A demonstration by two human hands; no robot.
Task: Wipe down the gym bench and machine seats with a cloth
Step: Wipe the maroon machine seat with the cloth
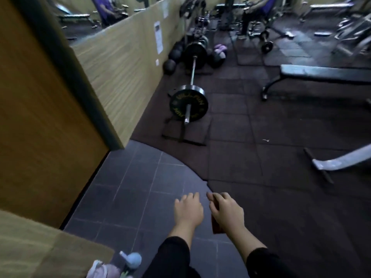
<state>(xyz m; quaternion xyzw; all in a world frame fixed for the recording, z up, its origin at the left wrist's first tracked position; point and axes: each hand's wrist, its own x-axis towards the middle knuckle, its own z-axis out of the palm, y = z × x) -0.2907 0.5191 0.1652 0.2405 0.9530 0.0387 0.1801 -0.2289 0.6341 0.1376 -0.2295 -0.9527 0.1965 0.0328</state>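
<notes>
Dark red cloth sits folded in the right hand, and the fingers and thumb curl round it, so only a strip peeks out under the palm. It may be a cloth or some flat thing, since the picture is dim and blurry there. Just beside it, the left hand holds nothing, and its fingers hang loose and a little bent. Both hands reach forward and down, close together but not touching, and both arms wear black sleeves. Under the hands is a floor of grey tiles, which meets dark rubber mats along a curved edge. A flat black bench stands far off to the right, well apart from the cloth. A pale metal machine leg lies nearer on the right. Farther ahead, a barbell with black plates rests on the mats by a tan wall. Round black balls sit against that wall. A brown wooden panel fills the left side. At the bottom left, a small light blue thing pokes out, too blurry to name. At the far end sits a person in purple among more machines.
</notes>
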